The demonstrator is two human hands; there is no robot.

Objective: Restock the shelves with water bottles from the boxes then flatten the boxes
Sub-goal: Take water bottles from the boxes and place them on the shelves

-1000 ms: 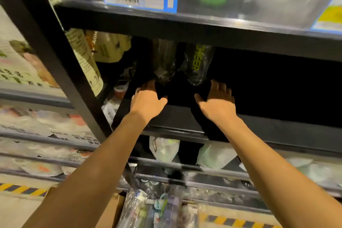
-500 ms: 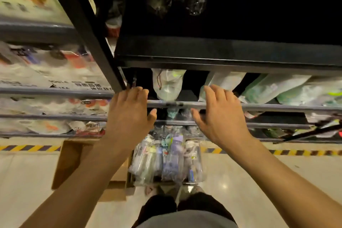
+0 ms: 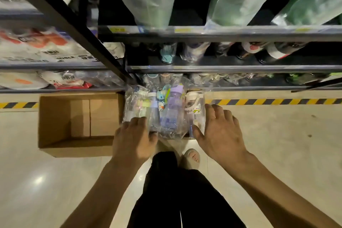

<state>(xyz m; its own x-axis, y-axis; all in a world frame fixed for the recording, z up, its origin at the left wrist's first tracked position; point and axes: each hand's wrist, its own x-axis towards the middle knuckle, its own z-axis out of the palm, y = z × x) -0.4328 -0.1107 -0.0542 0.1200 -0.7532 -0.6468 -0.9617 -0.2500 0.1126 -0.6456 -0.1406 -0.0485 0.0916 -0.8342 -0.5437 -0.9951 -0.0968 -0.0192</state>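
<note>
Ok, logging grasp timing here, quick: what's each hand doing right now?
Left hand: on the wrapped bottles, grip cannot be told.
Right hand: open, spread, thumb beside the white-capped bottle.

A second ago our hands were raised to the dark upper shelf, spread either side of the bottles standing there. Half a second ago they had dropped to the shelf rail (image 3: 240,32) under the hanging bags. Now our left hand (image 3: 133,139) and right hand (image 3: 220,135) are down at the plastic-wrapped water bottles (image 3: 164,111) near the floor. The left lies over the pack's near left corner, the right spreads beside its right edge. Our view has tipped downward: the price label is gone, and the empty cardboard box (image 3: 55,122) shows in full.
</note>
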